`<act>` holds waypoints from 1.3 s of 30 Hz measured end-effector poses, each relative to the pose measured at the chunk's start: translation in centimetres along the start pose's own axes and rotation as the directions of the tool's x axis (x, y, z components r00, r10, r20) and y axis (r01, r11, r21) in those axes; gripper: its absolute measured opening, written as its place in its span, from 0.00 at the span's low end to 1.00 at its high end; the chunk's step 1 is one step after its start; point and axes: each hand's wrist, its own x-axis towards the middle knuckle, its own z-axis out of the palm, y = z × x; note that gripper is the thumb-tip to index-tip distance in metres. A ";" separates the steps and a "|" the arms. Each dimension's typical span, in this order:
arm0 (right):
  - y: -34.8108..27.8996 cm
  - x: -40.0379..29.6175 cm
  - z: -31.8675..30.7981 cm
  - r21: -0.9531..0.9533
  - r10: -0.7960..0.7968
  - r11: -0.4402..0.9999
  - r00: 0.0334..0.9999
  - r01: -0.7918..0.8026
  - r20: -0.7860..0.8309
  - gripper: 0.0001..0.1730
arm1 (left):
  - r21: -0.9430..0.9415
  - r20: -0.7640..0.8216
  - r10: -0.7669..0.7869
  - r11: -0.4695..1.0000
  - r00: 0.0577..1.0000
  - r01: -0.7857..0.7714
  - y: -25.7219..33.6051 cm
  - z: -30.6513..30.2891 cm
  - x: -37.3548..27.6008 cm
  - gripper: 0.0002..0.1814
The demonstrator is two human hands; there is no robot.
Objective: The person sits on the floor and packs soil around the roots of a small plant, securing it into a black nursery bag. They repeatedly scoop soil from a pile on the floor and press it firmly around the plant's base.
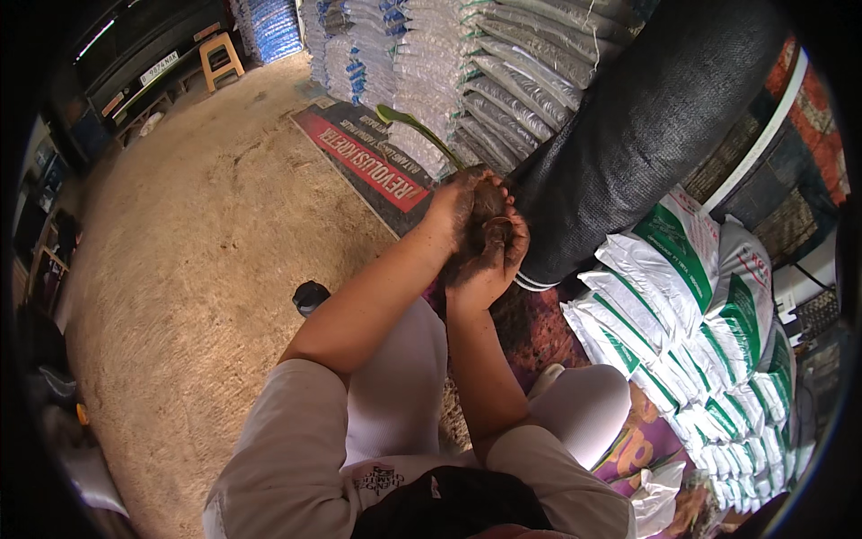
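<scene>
My left hand (465,205) and my right hand (502,259) are cupped together around a clump of dark soil (490,205), fingers curled and coated with dirt. A green plant stem with a leaf (421,128) rises from between the hands and leans to the upper left. The roots, if any, are hidden in the soil. Just beyond the hands stands a large roll of black woven netting (626,135). Dark soil lies on a reddish sheet (542,330) below the hands and in front of my knees.
White and green sacks (673,290) are stacked at the right. Plastic-wrapped bundles (431,60) and grey packs (525,87) stand at the back beside a printed banner (363,162). A black object (310,297) lies on the concrete floor (202,269); a plastic stool (220,62) is farther off.
</scene>
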 end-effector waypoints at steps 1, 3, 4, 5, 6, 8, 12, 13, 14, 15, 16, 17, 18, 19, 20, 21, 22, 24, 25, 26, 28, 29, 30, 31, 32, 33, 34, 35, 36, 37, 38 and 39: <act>-0.4 0.5 0.4 -0.004 -0.037 0.999 0.998 0.038 0.054 0.17 | 0.168 -0.066 0.025 0.986 0.997 -0.014 -0.1 0.3 -0.2 0.08; -0.6 1.4 -0.6 -0.091 -0.019 0.996 1.000 0.020 0.016 0.19 | 0.485 -0.179 0.114 0.874 0.977 -0.013 -0.6 1.0 -1.0 0.08; -0.7 1.5 -0.5 -0.121 0.008 0.993 1.000 -0.008 0.002 0.20 | 0.377 -0.150 0.133 0.924 0.980 -0.068 -1.2 0.5 -1.2 0.09; -0.8 1.8 -0.4 -0.203 -0.008 0.979 0.999 0.015 0.034 0.20 | 0.423 -0.118 0.182 0.899 0.976 -0.116 -1.5 -0.1 -1.1 0.09; -1.2 2.5 -0.4 -0.289 -0.033 0.956 0.997 0.050 0.065 0.20 | 0.461 -0.075 0.216 0.873 0.974 -0.158 -2.3 -0.3 -0.8 0.09; -2.1 3.7 0.1 -0.516 -0.111 0.830 0.970 0.211 0.218 0.20 | 0.501 0.052 0.216 0.839 0.975 -0.212 -2.7 -1.1 -0.4 0.09; -3.4 5.4 1.8 -0.737 -0.042 0.486 0.855 0.470 0.517 0.22 | 0.457 0.067 0.348 0.822 0.935 -0.339 -2.6 0.0 -0.4 0.10; -3.6 5.8 2.2 -0.740 0.000 0.455 0.831 0.495 0.556 0.22 | 0.276 -0.093 0.186 0.949 0.978 -0.154 -2.1 1.6 -1.1 0.09; -3.7 6.2 2.7 -0.759 0.055 0.381 0.807 0.528 0.588 0.25 | 0.265 -0.074 0.232 0.942 0.970 -0.205 -1.5 2.3 -1.4 0.08; -3.6 6.8 3.4 -0.736 0.064 0.363 0.773 0.571 0.631 0.27 | 0.248 -0.029 0.257 0.938 0.966 -0.242 -0.7 2.6 -1.1 0.09; -3.5 7.3 3.9 -0.718 0.090 0.346 0.741 0.604 0.666 0.29 | 0.225 -0.001 0.278 0.936 0.961 -0.271 -0.2 2.5 -0.8 0.09; -3.4 7.8 4.4 -0.697 0.113 0.328 0.706 0.637 0.699 0.31 | 0.201 0.029 0.299 0.933 0.954 -0.298 0.2 2.5 -0.3 0.10; -3.4 8.4 5.1 -0.693 0.143 0.340 0.694 0.635 0.706 0.34 | 0.191 0.016 0.350 0.919 0.937 -0.346 0.3 2.6 0.3 0.10; -3.7 9.3 5.6 -0.688 0.159 0.343 0.682 0.640 0.714 0.37 | 0.180 0.019 0.395 0.902 0.919 -0.391 0.4 3.4 1.3 0.10; -3.7 10.2 5.4 -0.694 0.221 0.380 0.668 0.612 0.711 0.41 | 0.170 0.021 0.439 0.884 0.898 -0.436 0.4 4.0 1.9 0.10; -3.9 11.0 5.0 -0.695 0.259 0.466 0.667 0.547 0.698 0.44 | 0.335 0.053 0.510 0.801 0.859 -0.497 0.3 5.1 2.0 0.09; -3.8 11.3 4.4 -0.676 0.228 0.485 0.666 0.554 0.710 0.45 | 0.351 0.087 0.513 0.787 0.854 -0.508 0.0 5.0 2.7 0.07; -3.8 11.8 3.0 -0.650 0.210 0.534 0.659 0.541 0.722 0.44 | 0.388 0.064 0.513 0.778 0.856 -0.495 -0.9 5.0 3.4 0.06; -4.0 11.8 2.4 -0.647 0.227 0.563 0.656 0.515 0.720 0.42 | 0.410 0.001 0.509 0.785 0.861 -0.464 -1.6 5.1 3.3 0.06; -4.1 11.9 1.5 -0.643 0.245 0.592 0.651 0.486 0.718 0.40 | 0.431 -0.062 0.504 0.792 0.861 -0.432 -2.2 5.2 3.3 0.07; -3.9 11.8 -0.7 -0.621 0.310 0.756 0.723 0.207 0.618 0.40 | 0.643 -0.085 0.506 0.686 0.858 -0.341 -2.8 4.9 3.7 0.08; -3.8 11.8 -1.8 -0.627 0.345 0.769 0.744 0.125 0.572 0.39 | 0.734 -0.098 0.509 0.617 0.855 -0.283 -3.1 4.6 3.8 0.08; -4.0 12.0 -3.1 -0.630 0.375 0.775 0.767 0.049 0.521 0.38 | 0.790 -0.127 0.496 0.574 0.859 -0.215 -3.6 4.8 3.7 0.11; -4.3 12.0 -4.0 -0.670 0.405 0.742 0.777 0.030 0.482 0.37 | 0.810 -0.128 0.469 0.558 0.874 -0.181 -4.1 4.2 3.7 0.12; -4.6 12.1 -4.8 -0.709 0.434 0.705 0.785 0.011 0.443 0.36 | 0.828 -0.130 0.440 0.541 0.888 -0.147 -4.7 3.8 4.2 0.13; -4.6 12.2 -5.3 -0.737 0.449 0.676 0.784 0.015 0.428 0.36 | 0.848 -0.136 0.418 0.518 0.898 -0.113 -5.1 3.4 4.4 0.14; -4.7 12.5 -5.9 -0.769 0.460 0.639 0.789 0.026 0.408 0.36 | 0.829 -0.121 0.440 0.538 0.890 -0.153 -5.6 3.1 4.9 0.14; -4.6 12.9 -6.3 -0.794 0.456 0.605 0.790 0.062 0.410 0.36 | 0.808 -0.106 0.463 0.556 0.880 -0.195 -6.0 2.9 5.4 0.15; -4.7 13.1 -6.3 -0.842 0.411 0.500 0.800 0.204 0.437 0.32 | 0.785 -0.085 0.479 0.572 0.873 -0.238 -6.2 2.9 5.6 0.16; -4.7 13.2 -6.3 -0.867 0.365 0.373 0.807 0.331 0.465 0.29 | 0.798 -0.085 0.451 0.565 0.888 -0.211 -6.3 2.7 5.7 0.17; -4.9 13.0 -5.8 -0.844 0.295 0.134 0.792 0.520 0.534 0.24 | 0.810 -0.086 0.421 0.558 0.903 -0.183 -6.1 2.8 5.7 0.18; -4.9 13.2 -6.0 -0.845 0.301 0.083 0.795 0.528 0.527 0.24 | 0.821 -0.088 0.390 0.550 0.917 -0.155 -6.0 2.6 5.6 0.18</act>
